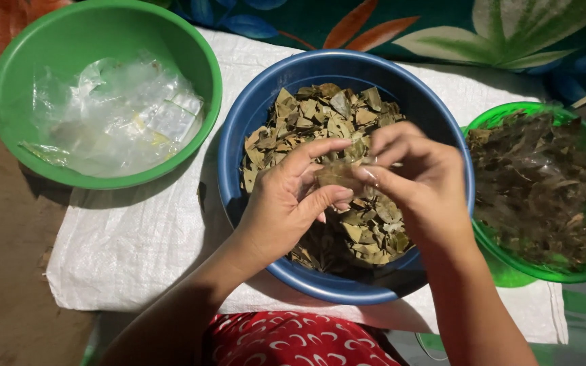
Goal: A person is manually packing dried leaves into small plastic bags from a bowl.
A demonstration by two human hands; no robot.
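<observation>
A blue bowl (252, 108) in the middle holds a heap of dry brown-green leaves (320, 112). Both of my hands hover over it. My left hand (286, 203) and my right hand (418, 183) meet at the fingertips and pinch a small clear plastic bag with leaves in it (339, 173) between them. The hands cover the middle of the leaf heap.
A green bowl (15, 61) at the upper left holds several empty clear plastic bags (116, 112). A translucent green bowl (510, 115) at the right is full of darker dry leaves (544, 190). All stand on a white woven sack (137, 251); bare floor lies left.
</observation>
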